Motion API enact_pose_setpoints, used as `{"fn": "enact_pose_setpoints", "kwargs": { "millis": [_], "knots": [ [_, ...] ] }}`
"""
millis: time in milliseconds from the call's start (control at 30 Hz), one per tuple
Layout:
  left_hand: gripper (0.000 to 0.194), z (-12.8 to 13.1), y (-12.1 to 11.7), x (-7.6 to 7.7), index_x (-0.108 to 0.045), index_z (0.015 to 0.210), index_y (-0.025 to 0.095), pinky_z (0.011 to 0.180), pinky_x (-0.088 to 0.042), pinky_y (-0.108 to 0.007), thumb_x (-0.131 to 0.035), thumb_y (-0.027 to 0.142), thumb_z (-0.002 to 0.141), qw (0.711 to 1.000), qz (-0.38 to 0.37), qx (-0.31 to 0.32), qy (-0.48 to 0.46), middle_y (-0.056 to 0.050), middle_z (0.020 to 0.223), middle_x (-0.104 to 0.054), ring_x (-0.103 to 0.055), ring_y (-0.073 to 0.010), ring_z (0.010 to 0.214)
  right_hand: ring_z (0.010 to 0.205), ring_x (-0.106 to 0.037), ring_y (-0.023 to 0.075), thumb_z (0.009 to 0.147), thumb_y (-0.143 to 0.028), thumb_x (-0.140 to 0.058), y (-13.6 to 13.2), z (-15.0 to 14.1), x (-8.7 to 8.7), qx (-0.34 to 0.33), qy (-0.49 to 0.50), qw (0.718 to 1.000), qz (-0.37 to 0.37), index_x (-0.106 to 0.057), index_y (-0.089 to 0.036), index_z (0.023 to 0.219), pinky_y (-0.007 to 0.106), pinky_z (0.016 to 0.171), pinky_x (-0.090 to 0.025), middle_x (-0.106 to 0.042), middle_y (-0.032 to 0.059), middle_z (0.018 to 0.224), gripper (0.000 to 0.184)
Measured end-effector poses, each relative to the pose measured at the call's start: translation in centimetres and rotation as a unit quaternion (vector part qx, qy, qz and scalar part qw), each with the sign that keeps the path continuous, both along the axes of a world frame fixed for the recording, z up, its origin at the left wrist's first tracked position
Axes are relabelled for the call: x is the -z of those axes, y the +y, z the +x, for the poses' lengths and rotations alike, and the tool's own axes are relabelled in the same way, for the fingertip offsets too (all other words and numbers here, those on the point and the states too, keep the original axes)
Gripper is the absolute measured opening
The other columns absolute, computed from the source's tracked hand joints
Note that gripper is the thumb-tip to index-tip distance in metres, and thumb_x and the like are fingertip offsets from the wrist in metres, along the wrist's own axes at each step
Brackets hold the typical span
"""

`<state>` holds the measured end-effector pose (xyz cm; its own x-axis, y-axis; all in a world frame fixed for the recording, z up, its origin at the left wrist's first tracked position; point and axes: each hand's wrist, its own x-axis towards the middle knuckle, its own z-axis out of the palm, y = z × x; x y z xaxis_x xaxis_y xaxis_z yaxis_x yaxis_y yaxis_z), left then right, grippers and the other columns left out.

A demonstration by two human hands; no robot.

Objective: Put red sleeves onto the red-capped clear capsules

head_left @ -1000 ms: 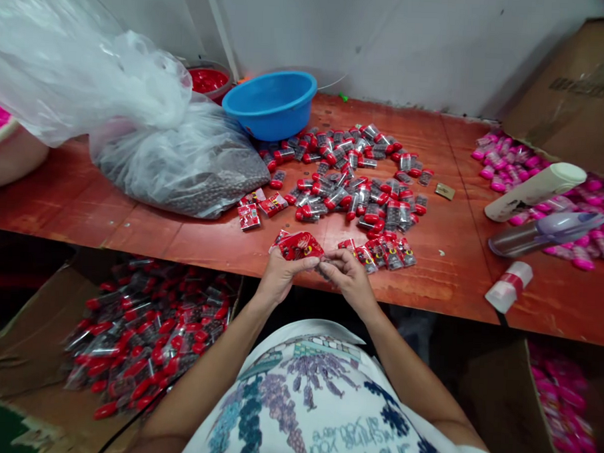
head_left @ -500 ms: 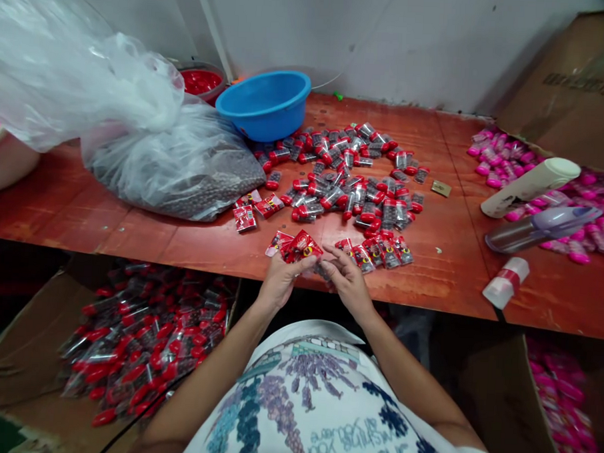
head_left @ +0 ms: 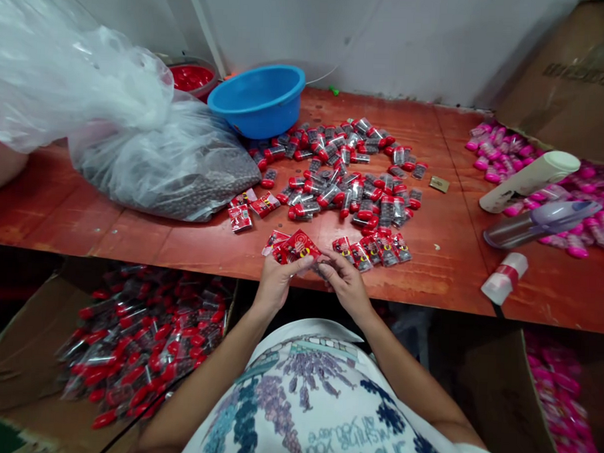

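Observation:
Above the table's front edge, my left hand [head_left: 276,277] is closed around a red printed packet [head_left: 301,245], thumb on its front. My right hand [head_left: 346,279] pinches the packet's clear right end, where its fingertips partly hide what they grip. Under and behind the held packet shows another red packet [head_left: 274,241] on the tabletop. Just right of my right hand lies a row of filled red packets [head_left: 376,250]. Farther back spreads a pile of small clear containers with red caps [head_left: 341,181] and dark contents.
A clear bag of dark beads [head_left: 174,167] slumps at left beside a blue basin [head_left: 257,101]. On the right are a purple-lidded bottle [head_left: 537,223], a white cylinder [head_left: 531,181] and pink containers [head_left: 595,226]. Below the table, a carton [head_left: 21,348] holds red-capped containers.
The held packet has turned slightly flatter toward me, and my right fingers have closed in on its end. The whole view has shifted a little.

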<state>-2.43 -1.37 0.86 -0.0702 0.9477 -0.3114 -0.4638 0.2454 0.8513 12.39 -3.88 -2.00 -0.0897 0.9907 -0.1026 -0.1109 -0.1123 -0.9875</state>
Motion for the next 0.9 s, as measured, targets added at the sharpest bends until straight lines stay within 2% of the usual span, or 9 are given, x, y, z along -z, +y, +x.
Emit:
{"fn": "enact_pose_setpoints", "kwargs": {
  "millis": [67, 167, 333, 467, 533, 600, 733, 900],
  "knots": [
    [0.029, 0.0, 0.0, -0.1, -0.069, 0.076, 0.013, 0.065, -0.05, -0.025, -0.085, 0.015, 0.052, 1.0, -0.001, -0.009, 0.017, -0.003, 0.074, -0.071, -0.065, -0.0156, 0.065, 0.072, -0.061, 0.0138, 0.078, -0.036, -0.067, -0.1, 0.2, 0.0, -0.012, 0.02, 0.999, -0.029, -0.058, -0.028, 0.119, 0.021, 0.052, -0.05, -0.065, 0.0005, 0.092, 0.043],
    [0.026, -0.1, 0.2, -0.3, -0.07, 0.074, 0.013, 0.065, -0.05, -0.025, -0.085, 0.015, 0.052, 1.0, 0.0, -0.001, 0.031, -0.003, 0.072, -0.071, -0.065, -0.0161, 0.065, 0.073, -0.061, 0.0146, 0.074, -0.036, -0.071, -0.2, 0.5, 0.1, -0.011, 0.034, 0.998, -0.056, -0.061, -0.026, 0.109, 0.023, 0.055, -0.053, -0.066, 0.0009, 0.093, 0.038],
    [0.026, 0.1, 0.0, -0.3, -0.07, 0.073, 0.015, 0.067, -0.05, -0.025, -0.085, 0.015, 0.052, 0.999, 0.009, 0.016, 0.049, -0.001, 0.071, -0.07, -0.063, -0.0146, 0.065, 0.085, -0.063, 0.018, 0.076, -0.034, -0.07, -0.5, 0.4, 0.3, 0.041, -0.012, 0.999, 0.009, -0.065, -0.025, 0.105, 0.029, 0.071, -0.055, -0.067, 0.0037, 0.098, 0.03],
    [0.028, 0.2, -0.3, 0.0, -0.069, 0.076, 0.014, 0.066, -0.051, -0.026, -0.085, 0.015, 0.053, 0.996, 0.009, 0.078, 0.045, -0.002, 0.072, -0.07, -0.063, -0.0156, 0.065, 0.074, -0.063, 0.0167, 0.072, -0.036, -0.073, -0.4, 0.2, 0.1, 0.033, 0.07, 0.995, -0.06, -0.063, -0.026, 0.108, 0.027, 0.057, -0.054, -0.066, 0.0014, 0.089, 0.038],
    [0.027, 0.2, -0.4, 0.2, -0.069, 0.078, 0.014, 0.067, -0.051, -0.027, -0.084, 0.016, 0.056, 0.995, 0.009, 0.091, 0.042, -0.003, 0.074, -0.071, -0.064, -0.0159, 0.066, 0.073, -0.062, 0.0164, 0.071, -0.036, -0.074, -0.4, 0.3, 0.1, 0.026, 0.088, 0.993, -0.069, -0.06, -0.027, 0.114, 0.026, 0.056, -0.054, -0.065, 0.0004, 0.086, 0.045],
    [0.025, 0.2, -0.5, 0.4, -0.069, 0.079, 0.015, 0.069, -0.052, -0.027, -0.083, 0.017, 0.058, 0.996, 0.011, 0.083, 0.042, -0.002, 0.075, -0.071, -0.064, -0.0156, 0.068, 0.077, -0.062, 0.0168, 0.073, -0.035, -0.073, -0.3, 0.4, 0.3, 0.021, 0.052, 0.998, -0.03, -0.06, -0.028, 0.118, 0.029, 0.064, -0.054, -0.064, 0.0009, 0.088, 0.046],
    [0.022, 0.7, -0.6, 0.8, -0.069, 0.077, 0.014, 0.07, -0.052, -0.026, -0.082, 0.017, 0.06, 0.995, 0.002, 0.087, 0.045, -0.002, 0.075, -0.07, -0.063, -0.0144, 0.068, 0.082, -0.06, 0.0171, 0.078, -0.031, -0.07, -0.3, 0.6, 0.8, 0.019, -0.083, 0.993, 0.078, -0.068, -0.028, 0.109, 0.03, 0.075, -0.05, -0.063, 0.0018, 0.091, 0.031],
    [0.024, 1.3, -0.7, 1.1, -0.068, 0.079, 0.012, 0.063, -0.051, -0.023, -0.082, 0.018, 0.06, 0.993, -0.031, 0.112, 0.024, -0.003, 0.074, -0.07, -0.063, -0.0132, 0.065, 0.079, -0.06, 0.0166, 0.079, -0.032, -0.068, 0.1, 1.2, 1.7, 0.03, -0.116, 0.989, 0.085, -0.07, -0.025, 0.1, 0.028, 0.073, -0.049, -0.064, 0.0012, 0.087, 0.022]
  ]
}}
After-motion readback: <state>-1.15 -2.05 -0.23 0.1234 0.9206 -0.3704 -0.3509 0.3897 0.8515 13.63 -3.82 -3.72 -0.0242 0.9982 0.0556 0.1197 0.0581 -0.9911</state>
